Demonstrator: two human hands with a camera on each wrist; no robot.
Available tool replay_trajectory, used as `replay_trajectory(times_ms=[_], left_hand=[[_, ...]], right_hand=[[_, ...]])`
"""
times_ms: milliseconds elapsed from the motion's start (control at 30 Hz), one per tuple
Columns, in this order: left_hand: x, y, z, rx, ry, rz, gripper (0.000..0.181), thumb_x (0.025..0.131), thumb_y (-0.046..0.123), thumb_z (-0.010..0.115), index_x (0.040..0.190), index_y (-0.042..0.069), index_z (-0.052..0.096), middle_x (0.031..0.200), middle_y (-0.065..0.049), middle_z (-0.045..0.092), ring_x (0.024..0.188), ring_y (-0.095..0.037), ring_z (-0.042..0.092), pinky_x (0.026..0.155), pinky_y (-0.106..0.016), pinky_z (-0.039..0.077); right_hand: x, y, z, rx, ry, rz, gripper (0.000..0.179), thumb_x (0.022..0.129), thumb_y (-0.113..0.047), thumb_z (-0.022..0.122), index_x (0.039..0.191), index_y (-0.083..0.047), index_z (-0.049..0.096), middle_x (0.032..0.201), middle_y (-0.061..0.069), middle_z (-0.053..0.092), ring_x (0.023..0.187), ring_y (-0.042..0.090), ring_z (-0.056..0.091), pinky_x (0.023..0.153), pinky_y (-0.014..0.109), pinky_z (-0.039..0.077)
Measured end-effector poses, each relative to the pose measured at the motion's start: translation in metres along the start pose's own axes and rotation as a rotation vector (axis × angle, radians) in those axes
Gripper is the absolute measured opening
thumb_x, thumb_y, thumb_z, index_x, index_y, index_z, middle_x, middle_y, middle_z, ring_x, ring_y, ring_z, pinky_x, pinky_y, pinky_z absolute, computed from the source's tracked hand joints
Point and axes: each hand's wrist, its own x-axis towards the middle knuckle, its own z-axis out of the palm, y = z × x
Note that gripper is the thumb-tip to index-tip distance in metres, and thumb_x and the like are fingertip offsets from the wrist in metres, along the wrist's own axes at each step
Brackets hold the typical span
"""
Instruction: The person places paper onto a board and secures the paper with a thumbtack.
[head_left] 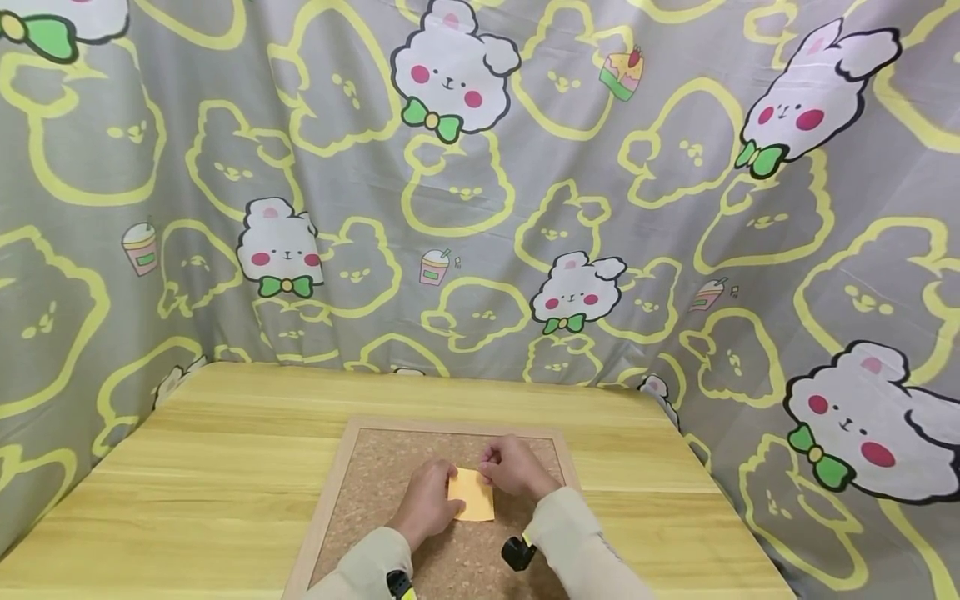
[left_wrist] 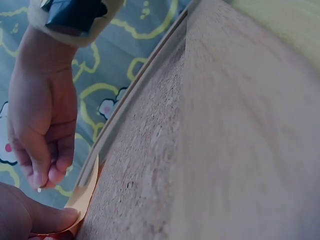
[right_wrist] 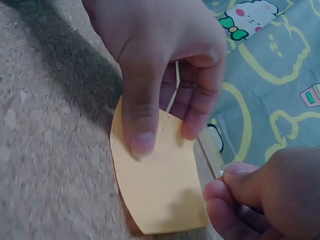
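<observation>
An orange paper note (head_left: 474, 498) stands over a framed cork board (head_left: 375, 483), its sheet slightly curved. My left hand (head_left: 427, 502) holds it by one side, the thumb on its face and the fingers behind, as the right wrist view shows. Close by the note's far right corner is my right hand (head_left: 516, 467), thumb and fingertips pinched together. Between those tips a small pale thing (left_wrist: 39, 190) pokes out; it is mostly hidden and too small to name. In the right wrist view the right hand (right_wrist: 265, 195) is just beside the note's edge.
The cork board lies on a yellow wood-grain table (head_left: 225, 467), with a pale wooden frame around it. A grey patterned curtain (head_left: 480, 250) hangs behind the table and along both sides. Each wrist wears a dark camera (head_left: 517, 553).
</observation>
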Motion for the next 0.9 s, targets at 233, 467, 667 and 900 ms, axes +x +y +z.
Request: replay_trajectory(times_ms=[233, 467, 667, 900], left_hand=[[0.002, 0.002, 0.0, 0.043, 0.0, -0.02, 0.038, 0.067, 0.005, 0.086, 0.094, -0.005, 0.062, 0.089, -0.011, 0.058, 0.087, -0.031, 0.057, 0.078, -0.044, 0.048], [0.0, 0.001, 0.001, 0.049, -0.031, -0.05, 0.037, 0.07, 0.007, 0.086, 0.096, -0.006, 0.063, 0.09, -0.013, 0.059, 0.088, -0.032, 0.057, 0.079, -0.046, 0.048], [-0.001, 0.001, 0.0, 0.044, -0.027, -0.037, 0.037, 0.07, 0.006, 0.085, 0.096, -0.007, 0.062, 0.091, -0.014, 0.06, 0.089, -0.034, 0.058, 0.08, -0.047, 0.048], [0.0, 0.0, 0.001, 0.061, -0.026, -0.019, 0.035, 0.07, 0.008, 0.085, 0.093, -0.007, 0.063, 0.088, -0.011, 0.054, 0.084, -0.029, 0.055, 0.076, -0.043, 0.047]], right_hand=[[0.012, -0.002, 0.011, -0.008, -0.022, 0.048, 0.016, 0.088, 0.002, 0.067, 0.073, -0.003, 0.063, 0.06, 0.001, 0.059, 0.053, 0.008, 0.054, 0.048, 0.02, 0.044], [0.017, 0.007, 0.023, 0.079, -0.022, 0.161, 0.017, 0.088, 0.005, 0.064, 0.074, -0.003, 0.06, 0.06, 0.002, 0.057, 0.054, 0.011, 0.052, 0.047, 0.021, 0.041], [0.018, 0.01, 0.027, 0.106, 0.0, 0.192, 0.017, 0.088, 0.007, 0.062, 0.074, -0.002, 0.06, 0.061, 0.002, 0.056, 0.054, 0.011, 0.053, 0.048, 0.02, 0.041], [0.021, 0.006, 0.027, 0.065, -0.004, 0.203, 0.021, 0.083, 0.01, 0.061, 0.067, -0.004, 0.06, 0.056, 0.001, 0.054, 0.051, 0.011, 0.049, 0.046, 0.02, 0.037]])
